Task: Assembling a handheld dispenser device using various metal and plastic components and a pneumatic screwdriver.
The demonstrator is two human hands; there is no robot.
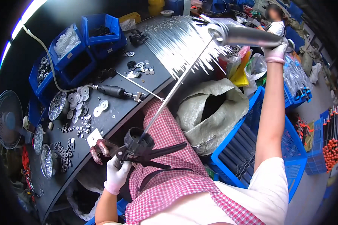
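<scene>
My gloved left hand point(117, 171) is closed on a black caulking gun handle point(139, 145) with a round ribbed collar and long trigger levers, held above my lap. A long metal rod point(176, 85) rises from the collar toward the upper right. High at the right, my gloved right hand point(277, 51) grips a shiny silver tube point(248, 36) near its far end. The rod's upper end meets the tube's open near end; whether it goes inside is hard to tell. Pliers with worn red grips point(102, 147) lie at the table edge beside my left hand.
On the dark table point(112, 108) lie a power screwdriver point(112, 90), white discs point(79, 98), metal bowls point(47, 161) and many rods point(176, 41). Blue bins point(101, 30) stand behind. A woven sack point(214, 112) and blue crate of tubes point(234, 157) flank my lap. Another person point(276, 22) is farther off.
</scene>
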